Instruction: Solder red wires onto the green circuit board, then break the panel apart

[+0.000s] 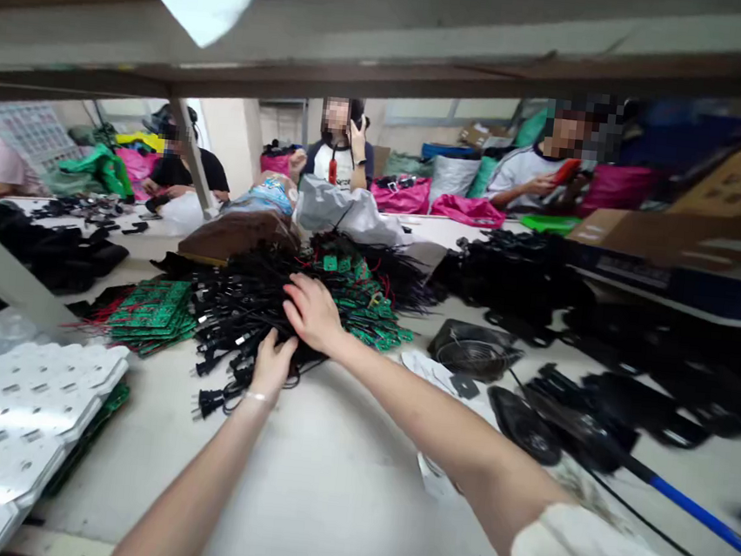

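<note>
A heap of black power cords (237, 300) with plugs lies in the middle of the table. My right hand (315, 315) rests over the heap's right part, fingers stretched to the left and slightly bent. Just below it, my left hand (272, 363) touches the near edge of the cords, with thumb and forefinger apart; its other fingers are partly hidden. Neither hand visibly grips a cord. Behind and right of my right hand are green circuit boards (368, 300) with wires. One plug (209, 402) sticks out toward me, left of my left wrist.
Stacked green boards (150, 314) and white perforated trays (21, 428) stand left. To the right are a black coil-like part (473, 351), a blue-handled tool (701, 515) with its cable, and black housings (640, 400). A shelf beam (393, 44) crosses overhead. Several people sit opposite.
</note>
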{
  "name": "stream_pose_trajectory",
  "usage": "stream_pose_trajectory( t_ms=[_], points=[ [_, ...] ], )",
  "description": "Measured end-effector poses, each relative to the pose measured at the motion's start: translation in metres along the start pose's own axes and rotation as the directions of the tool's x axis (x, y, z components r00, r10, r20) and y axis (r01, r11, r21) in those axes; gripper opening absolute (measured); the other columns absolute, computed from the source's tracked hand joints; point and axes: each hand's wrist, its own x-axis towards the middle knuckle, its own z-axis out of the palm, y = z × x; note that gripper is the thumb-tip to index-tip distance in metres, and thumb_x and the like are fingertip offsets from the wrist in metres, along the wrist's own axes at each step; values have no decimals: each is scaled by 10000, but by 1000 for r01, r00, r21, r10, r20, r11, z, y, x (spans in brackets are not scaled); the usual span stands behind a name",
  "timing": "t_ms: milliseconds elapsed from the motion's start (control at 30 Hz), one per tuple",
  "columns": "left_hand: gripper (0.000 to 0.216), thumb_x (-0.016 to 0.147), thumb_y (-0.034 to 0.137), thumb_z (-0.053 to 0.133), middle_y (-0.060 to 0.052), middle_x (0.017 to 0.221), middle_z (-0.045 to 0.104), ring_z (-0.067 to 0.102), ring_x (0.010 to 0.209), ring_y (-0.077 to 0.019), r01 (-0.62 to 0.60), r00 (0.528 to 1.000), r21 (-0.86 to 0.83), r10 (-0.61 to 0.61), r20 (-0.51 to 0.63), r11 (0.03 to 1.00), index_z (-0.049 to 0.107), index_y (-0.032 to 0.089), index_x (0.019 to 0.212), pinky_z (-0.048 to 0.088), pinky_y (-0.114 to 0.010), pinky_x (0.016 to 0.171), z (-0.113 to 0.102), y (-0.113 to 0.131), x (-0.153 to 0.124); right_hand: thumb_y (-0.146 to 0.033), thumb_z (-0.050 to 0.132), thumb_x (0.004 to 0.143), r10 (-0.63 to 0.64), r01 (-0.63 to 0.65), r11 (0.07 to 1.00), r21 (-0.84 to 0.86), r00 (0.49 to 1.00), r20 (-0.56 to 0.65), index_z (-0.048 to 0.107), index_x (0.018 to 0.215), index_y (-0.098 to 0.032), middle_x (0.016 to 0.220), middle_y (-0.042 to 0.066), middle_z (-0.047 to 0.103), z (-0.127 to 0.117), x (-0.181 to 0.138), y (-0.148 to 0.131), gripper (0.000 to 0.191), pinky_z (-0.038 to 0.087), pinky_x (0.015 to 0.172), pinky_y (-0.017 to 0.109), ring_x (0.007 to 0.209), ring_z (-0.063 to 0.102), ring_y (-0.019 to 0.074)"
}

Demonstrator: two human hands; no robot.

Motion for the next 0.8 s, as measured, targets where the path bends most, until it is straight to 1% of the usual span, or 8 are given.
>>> stream_pose_trajectory(
  t_ms=[67, 133, 167, 267, 367, 433, 600, 800],
  points=[
    [414, 701, 321, 716, -116, 1219, 596, 507, 1210, -282, -145, 984, 118, 131, 119, 982, 641, 194, 1087, 329, -449, 1098, -43, -9, -20, -350, 425, 933, -137, 139, 990, 27, 989, -58, 560, 1231, -175, 1423, 116, 439, 8, -43, 1, 371, 229, 1124, 463, 1355, 328, 235],
    [440, 771, 371, 660, -113, 1328, 536, 399, 1314, -313, -646, 762, 471, 469, 446, 601, 612, 254, 1193, 219, -527, 1131, -80, -19, -24, -386, 484, 905, -207, 207, 978, 4, 977, -56, 545, 1249, -160, 1434, 173, 406, 23, -73, 4, 416, 203, 1104, 549, 1364, 308, 298],
    [437, 800, 370, 635, -110, 1357, 514, 383, 1326, -318, -768, 638, 524, 517, 571, 369, 591, 285, 1227, 194, -552, 1127, -94, -24, -19, -410, 506, 892, -217, 216, 976, -18, 975, -38, 521, 1277, -156, 1445, 195, 380, 31, -81, 7, 461, 189, 1094, 579, 1368, 294, 321],
    [443, 848, 371, 582, -116, 1394, 480, 369, 1335, -331, -862, 403, 501, 497, 768, -77, 541, 321, 1286, 222, -563, 1098, -114, -36, 20, -446, 506, 888, -244, 244, 968, -65, 970, 6, 457, 1340, -154, 1462, 221, 339, 51, -84, 20, 541, 170, 1082, 605, 1372, 278, 346],
    [425, 866, 343, 558, -82, 1393, 491, 431, 1297, -290, -899, 298, 406, 448, 843, -166, 529, 361, 1290, 290, -490, 1083, -114, -44, 69, -399, 451, 924, -292, 294, 953, -69, 956, 37, 437, 1364, -196, 1468, 179, 352, 63, -73, 35, 485, 214, 1084, 555, 1358, 317, 317],
    [389, 865, 347, 551, -58, 1376, 514, 477, 1259, -263, -914, 324, 395, 424, 846, -89, 561, 382, 1252, 307, -457, 1083, -109, -46, 93, -368, 423, 937, -296, 300, 952, -66, 953, 68, 411, 1384, -221, 1478, 150, 348, 67, -65, 44, 471, 237, 1085, 520, 1354, 328, 298],
    [331, 868, 361, 504, -18, 1369, 522, 442, 1291, -267, -862, 505, 458, 299, 810, 216, 600, 388, 1183, 242, -549, 1102, -100, -40, 109, -332, 377, 946, -218, 226, 973, -52, 968, 122, 346, 1419, -270, 1513, 66, 304, 69, -59, 45, 478, 207, 1122, 433, 1396, 249, 239],
    [379, 805, 313, 624, -23, 1387, 502, 407, 1322, -195, -803, 593, 552, 208, 777, 226, 599, 376, 1178, 264, -413, 1123, -93, -20, 88, -238, 409, 915, -197, 201, 979, -20, 972, 130, 436, 1373, -199, 1466, 155, 365, 77, -58, 40, 461, 234, 1089, 508, 1386, 268, 298]
  ],
)
